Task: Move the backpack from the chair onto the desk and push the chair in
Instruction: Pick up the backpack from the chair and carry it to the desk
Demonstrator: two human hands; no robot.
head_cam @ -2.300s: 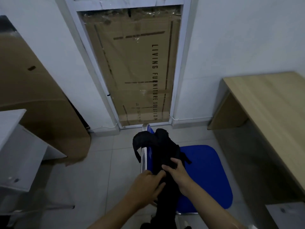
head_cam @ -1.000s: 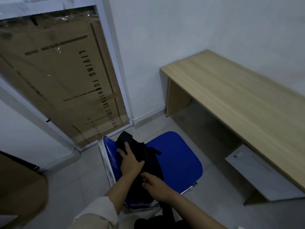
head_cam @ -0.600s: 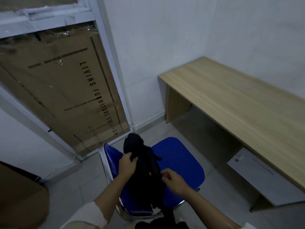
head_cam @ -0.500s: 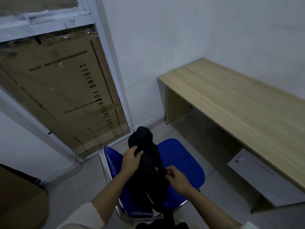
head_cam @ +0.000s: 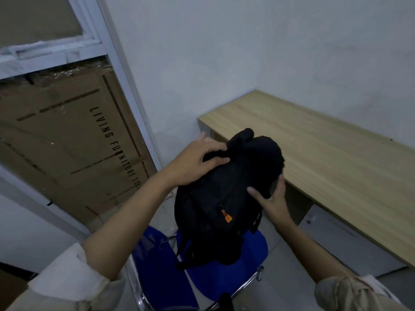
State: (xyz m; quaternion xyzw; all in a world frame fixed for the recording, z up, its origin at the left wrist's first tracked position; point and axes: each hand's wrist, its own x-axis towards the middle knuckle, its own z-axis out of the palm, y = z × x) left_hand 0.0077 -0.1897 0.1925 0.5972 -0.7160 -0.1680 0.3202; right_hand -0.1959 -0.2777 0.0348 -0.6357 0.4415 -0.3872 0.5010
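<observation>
Head view has us looking down on the black backpack (head_cam: 224,198), which we hold in the air above the blue chair (head_cam: 235,265), its lower end hanging close over the seat; whether it touches the seat we cannot tell. Our left hand (head_cam: 197,162) grips the top of the bag, fingers curled into the fabric near the carry loop. Our right hand (head_cam: 271,198) cups the side that faces the desk (head_cam: 325,158), thumb spread over the front and the other fingers wrapped behind, out of sight. Both hands are closed on the bag.

We judge the lift off the chair as begun and the carry across as barely begun. The bag's top overlaps the desk's near edge by the left corner, but nothing rests on the wooden top. The chair stands out from the desk with its seat clear of the front edge.

What is left: swing the bag to the right, set it down on the desk top, let go, then slide the chair in under the front edge.
</observation>
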